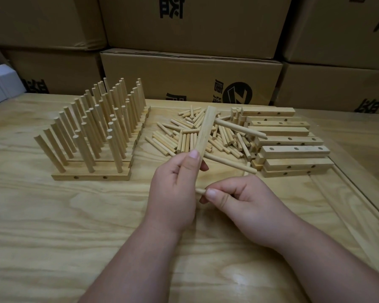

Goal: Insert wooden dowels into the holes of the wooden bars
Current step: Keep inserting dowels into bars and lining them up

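My left hand (175,182) is gripping a bar (205,132) with two dowels (230,164) in it; right hand (241,197) is pinching a dowel (200,190). Loose dowels (190,136) are lying just beyond my hands.

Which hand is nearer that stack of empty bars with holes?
The right hand, just in front of the stack. The left hand is farther left, holding a bar.

Hidden and cut off

Most of the dowel (200,190) buried inside the right hand (245,200), only its tip showing; lower end of the bar (205,132) covered by left hand (175,193) fingers; beyond both, cardboard boxes (190,77) cropped by frame edges.
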Available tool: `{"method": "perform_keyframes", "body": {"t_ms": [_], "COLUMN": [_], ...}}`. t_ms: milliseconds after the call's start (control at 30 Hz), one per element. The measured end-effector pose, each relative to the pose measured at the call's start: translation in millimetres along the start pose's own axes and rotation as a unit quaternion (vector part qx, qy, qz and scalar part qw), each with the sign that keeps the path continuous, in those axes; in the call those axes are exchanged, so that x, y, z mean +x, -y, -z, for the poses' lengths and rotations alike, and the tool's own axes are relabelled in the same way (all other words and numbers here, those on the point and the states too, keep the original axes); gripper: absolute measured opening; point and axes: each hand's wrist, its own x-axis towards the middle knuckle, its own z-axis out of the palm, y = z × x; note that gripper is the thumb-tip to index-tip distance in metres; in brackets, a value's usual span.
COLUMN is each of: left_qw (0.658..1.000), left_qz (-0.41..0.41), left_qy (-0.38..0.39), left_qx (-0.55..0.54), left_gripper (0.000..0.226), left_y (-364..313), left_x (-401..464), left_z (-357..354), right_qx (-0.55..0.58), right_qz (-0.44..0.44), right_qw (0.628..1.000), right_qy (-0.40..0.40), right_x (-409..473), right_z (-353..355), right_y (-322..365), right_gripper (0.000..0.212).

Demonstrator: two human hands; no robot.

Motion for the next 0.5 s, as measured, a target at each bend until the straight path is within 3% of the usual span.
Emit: {"method": "perform_keyframes", "body": {"t_ms": [167,300,400,500], "left_qw": [0.995,0.995,0.994,0.988], "left_qz": [0.091,0.09,0.108,0.124], "left_qy": [0.012,0.029,-0.003,-0.019], "left_qx": [-0.033,0.001,-0.029,-0.087], "left_gripper": [0.043,0.052,0.029,0.028], "left_y": [4.7,6.1,6.3,2.4], "left_x": [7.1,5.2,7.0,8.6], "left_z": [-0.2,-0.2,-1.2,-0.8], "right_qx": [-0.024,0.06,0.131,0.175], "right_qz": [0.049,0.073,0.066,0.059], "right_qw": [0.99,0.978,0.965,0.947], "right_qy": [-0.129,-0.185,-0.216,-0.262], "right_x": [1.0,-0.6,-1.8,-1.0], "right_z": [-0.9,7.0,8.6,8.2], "right_y": [-2.8,-6.7,-10.6,-12.3], "right_gripper": [0.009,0.043,0.057,0.062]}}
